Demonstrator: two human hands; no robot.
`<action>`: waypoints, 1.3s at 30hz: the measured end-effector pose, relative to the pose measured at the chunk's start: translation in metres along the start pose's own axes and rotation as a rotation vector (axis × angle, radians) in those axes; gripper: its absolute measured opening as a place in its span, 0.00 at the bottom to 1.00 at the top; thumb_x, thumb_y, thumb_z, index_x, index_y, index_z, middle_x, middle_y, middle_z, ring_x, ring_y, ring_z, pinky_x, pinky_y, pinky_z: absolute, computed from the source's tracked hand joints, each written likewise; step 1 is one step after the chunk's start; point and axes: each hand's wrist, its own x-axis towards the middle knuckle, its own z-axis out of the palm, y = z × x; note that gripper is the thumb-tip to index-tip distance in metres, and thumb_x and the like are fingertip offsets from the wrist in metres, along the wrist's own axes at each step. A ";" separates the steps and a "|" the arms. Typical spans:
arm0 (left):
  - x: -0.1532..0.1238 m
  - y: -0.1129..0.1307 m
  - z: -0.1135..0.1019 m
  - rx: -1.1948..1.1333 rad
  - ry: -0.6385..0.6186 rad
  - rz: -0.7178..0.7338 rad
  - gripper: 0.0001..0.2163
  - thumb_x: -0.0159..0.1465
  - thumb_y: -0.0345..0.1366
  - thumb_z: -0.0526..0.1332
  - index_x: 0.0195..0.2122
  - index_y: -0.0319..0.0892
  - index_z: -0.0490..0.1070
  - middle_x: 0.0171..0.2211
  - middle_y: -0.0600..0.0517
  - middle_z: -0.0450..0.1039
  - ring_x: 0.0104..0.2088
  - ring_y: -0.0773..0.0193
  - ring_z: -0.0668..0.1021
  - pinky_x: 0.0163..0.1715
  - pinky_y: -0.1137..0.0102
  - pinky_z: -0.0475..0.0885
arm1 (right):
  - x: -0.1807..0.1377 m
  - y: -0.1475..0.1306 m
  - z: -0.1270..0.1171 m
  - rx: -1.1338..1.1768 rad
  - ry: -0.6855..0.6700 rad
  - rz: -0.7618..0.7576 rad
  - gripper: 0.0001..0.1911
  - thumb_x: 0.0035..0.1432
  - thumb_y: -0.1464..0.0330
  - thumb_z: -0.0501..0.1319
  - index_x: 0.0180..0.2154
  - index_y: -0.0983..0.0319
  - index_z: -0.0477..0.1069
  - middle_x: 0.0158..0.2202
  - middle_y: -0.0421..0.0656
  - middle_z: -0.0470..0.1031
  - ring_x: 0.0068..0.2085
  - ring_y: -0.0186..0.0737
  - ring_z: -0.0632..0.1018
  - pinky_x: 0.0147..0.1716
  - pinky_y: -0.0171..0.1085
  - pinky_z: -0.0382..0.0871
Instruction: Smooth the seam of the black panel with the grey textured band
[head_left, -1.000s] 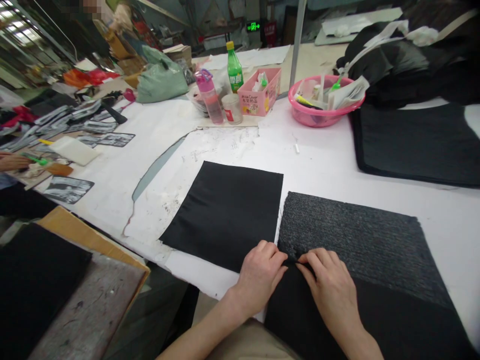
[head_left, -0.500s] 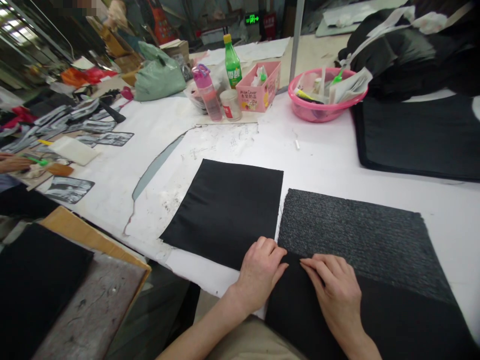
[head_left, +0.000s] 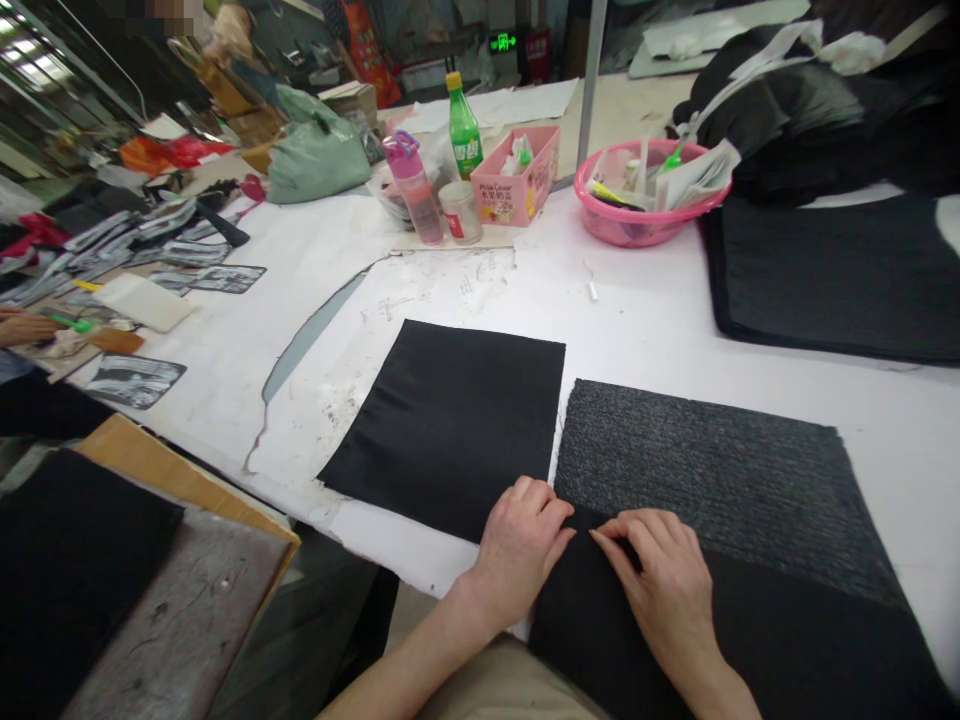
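Lying under the left hand [head_left: 517, 545] and right hand [head_left: 667, 580] is black cloth [head_left: 795, 640]. Both pinch its upper-left edge, fingertips nearly together.

Bare forearms [head_left: 420, 655], beige clothing [head_left: 502, 690]

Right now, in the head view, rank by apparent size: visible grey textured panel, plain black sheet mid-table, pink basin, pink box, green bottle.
Grey textured panel and plain black sheet: too alike to rank
Pink basin
Pink box
Green bottle

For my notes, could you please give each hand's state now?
Left hand: at nearer black cloth; grip cannot be told.
Right hand: same cloth; grip unclear.
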 end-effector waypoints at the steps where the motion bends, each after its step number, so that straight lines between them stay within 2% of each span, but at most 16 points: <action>1: 0.000 0.000 0.000 0.001 0.000 0.000 0.07 0.66 0.33 0.61 0.44 0.44 0.69 0.41 0.51 0.67 0.44 0.57 0.68 0.44 0.62 0.68 | 0.000 0.000 0.000 0.001 0.003 -0.002 0.14 0.73 0.63 0.52 0.34 0.61 0.67 0.34 0.42 0.69 0.39 0.44 0.69 0.38 0.43 0.58; 9: -0.001 -0.002 0.003 -0.016 0.023 0.008 0.06 0.66 0.33 0.60 0.44 0.44 0.70 0.41 0.51 0.67 0.44 0.58 0.68 0.44 0.62 0.68 | 0.000 0.001 0.001 0.010 0.038 -0.006 0.15 0.72 0.61 0.54 0.32 0.61 0.66 0.33 0.41 0.69 0.37 0.44 0.69 0.37 0.43 0.58; 15: -0.003 -0.002 0.003 -0.043 0.065 0.032 0.06 0.66 0.33 0.60 0.44 0.43 0.70 0.41 0.50 0.68 0.44 0.57 0.69 0.44 0.62 0.67 | -0.004 -0.002 -0.004 0.040 0.196 -0.085 0.11 0.68 0.67 0.63 0.32 0.62 0.67 0.33 0.41 0.70 0.36 0.42 0.70 0.39 0.43 0.62; 21: -0.011 0.010 -0.007 -0.304 0.104 0.093 0.04 0.67 0.32 0.59 0.41 0.41 0.73 0.38 0.50 0.71 0.42 0.61 0.71 0.42 0.66 0.66 | -0.008 -0.010 -0.013 0.057 0.270 -0.186 0.09 0.62 0.73 0.68 0.32 0.62 0.68 0.32 0.40 0.72 0.37 0.42 0.71 0.42 0.45 0.65; 25: -0.013 0.018 -0.016 -0.551 0.045 0.082 0.07 0.69 0.31 0.57 0.42 0.40 0.75 0.37 0.50 0.73 0.40 0.64 0.73 0.42 0.70 0.66 | -0.008 -0.015 -0.019 0.061 0.265 -0.199 0.09 0.60 0.74 0.69 0.32 0.63 0.69 0.32 0.40 0.72 0.36 0.41 0.72 0.41 0.44 0.66; 29: -0.015 0.020 -0.020 -0.703 -0.045 0.024 0.07 0.68 0.32 0.58 0.41 0.39 0.77 0.36 0.50 0.74 0.39 0.66 0.75 0.42 0.72 0.67 | -0.009 -0.018 -0.025 0.060 0.254 -0.214 0.09 0.61 0.74 0.68 0.32 0.63 0.70 0.33 0.40 0.73 0.37 0.41 0.72 0.41 0.43 0.67; 34: -0.015 0.014 -0.023 -0.830 -0.152 -0.004 0.07 0.67 0.32 0.60 0.40 0.38 0.78 0.36 0.50 0.76 0.38 0.66 0.76 0.40 0.74 0.69 | -0.010 -0.021 -0.027 0.109 0.211 -0.231 0.09 0.62 0.74 0.68 0.31 0.63 0.69 0.33 0.40 0.72 0.37 0.39 0.72 0.41 0.42 0.66; 39: -0.012 0.003 -0.025 -0.829 -0.221 0.080 0.05 0.65 0.32 0.63 0.37 0.38 0.78 0.33 0.51 0.75 0.35 0.67 0.76 0.39 0.75 0.68 | -0.010 -0.021 -0.024 0.179 0.129 -0.225 0.09 0.64 0.74 0.65 0.32 0.64 0.68 0.33 0.41 0.71 0.38 0.39 0.71 0.41 0.40 0.66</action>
